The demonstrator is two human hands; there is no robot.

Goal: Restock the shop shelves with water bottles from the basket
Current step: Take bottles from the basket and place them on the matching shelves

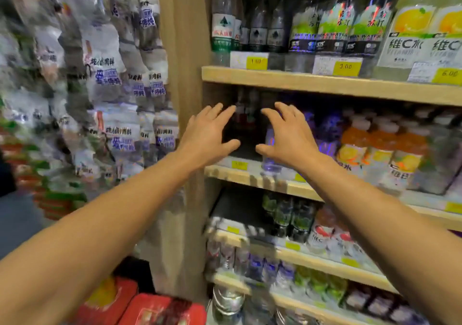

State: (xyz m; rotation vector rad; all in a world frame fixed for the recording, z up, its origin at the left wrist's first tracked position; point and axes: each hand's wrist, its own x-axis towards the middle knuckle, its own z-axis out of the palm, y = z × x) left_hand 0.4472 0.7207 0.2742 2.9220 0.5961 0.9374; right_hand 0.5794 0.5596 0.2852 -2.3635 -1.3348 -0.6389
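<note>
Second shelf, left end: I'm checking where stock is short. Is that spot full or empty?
Mostly empty. The left end of the second shelf is a dark gap with a few bottles at the back, between both open hands.

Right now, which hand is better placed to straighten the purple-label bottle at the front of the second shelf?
Probably right. The right hand is directly in front of the purple-label bottle; the left hand sits further left.

Top shelf's edge had yellow price tags [346, 66] reading 3.00 and 6.00; the pale lemon bottles [410, 32] at its right end said 维C水, rest was too blurry.
</note>
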